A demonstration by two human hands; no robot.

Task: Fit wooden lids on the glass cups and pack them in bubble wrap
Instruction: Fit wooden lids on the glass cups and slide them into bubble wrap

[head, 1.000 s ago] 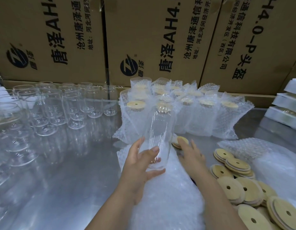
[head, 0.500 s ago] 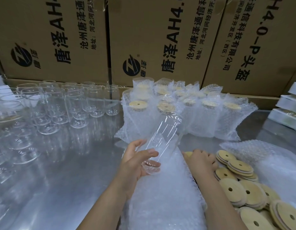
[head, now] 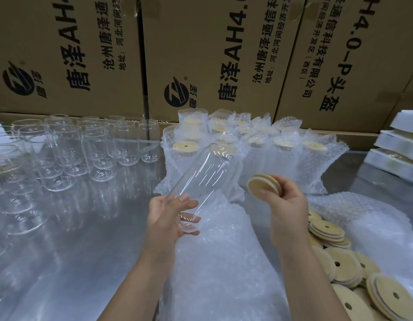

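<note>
Shiny metal table (head: 61, 262), brown boxes (head: 224, 54) reading "AH4". Left hand (head: 165, 218) gripping empty glass cup (head: 200, 181). Right hand (head: 286, 205) pinching wooden lids (head: 263, 187).

A packing room or warehouse; tall brown printed cardboard cartons (head: 200, 54) wall off twelve o'clock; rows of clear empty glass cups (head: 68, 151) crowd ten o'clock on the shiny metal desk (head: 61, 262); bubble-wrapped lidded cups (head: 282, 158) stand at one o'clock; round pale wooden lids (head: 344, 267) heap at four o'clock.
</note>
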